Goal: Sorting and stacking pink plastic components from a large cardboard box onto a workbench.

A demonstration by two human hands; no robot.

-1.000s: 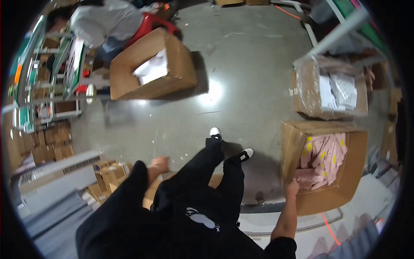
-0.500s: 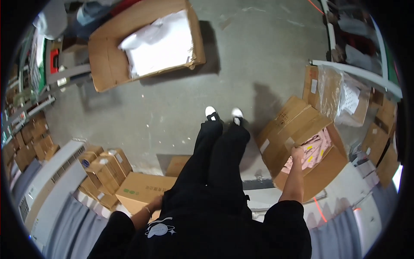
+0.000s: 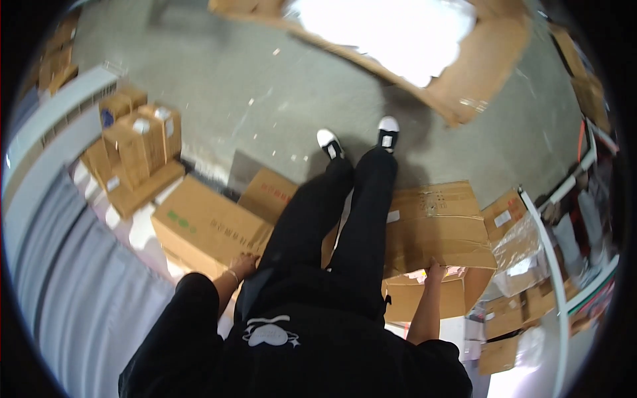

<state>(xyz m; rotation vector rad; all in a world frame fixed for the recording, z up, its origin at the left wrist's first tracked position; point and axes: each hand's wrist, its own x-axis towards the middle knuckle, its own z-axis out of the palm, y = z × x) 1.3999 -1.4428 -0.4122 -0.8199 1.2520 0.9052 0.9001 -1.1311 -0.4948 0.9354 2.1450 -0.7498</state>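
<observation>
My right hand [image 3: 434,270] is closed on the near edge of a cardboard flap [image 3: 444,242] of the open brown carton at my right. Pink packages [image 3: 454,272] show in the gap beneath that flap, mostly hidden by it. At my left side, my left hand [image 3: 245,264] rests against the near right corner of a closed brown carton [image 3: 209,215] with green and dark print. Its fingers look loosely stretched onto the cardboard, and nothing shows in them.
Ahead on the grey floor lies a large open carton [image 3: 488,73] with white material inside. Smaller cartons [image 3: 142,142] are stacked at the left, beside a grey curtain [image 3: 106,245]. Plastic-wrapped goods [image 3: 521,262] and a white metal rail [image 3: 547,245] stand at the right.
My view and body have turned right, so the large carton now lies closer ahead. My right hand stays on the right carton's flap, which covers more of the pink packages. My left hand stays beside its carton.
</observation>
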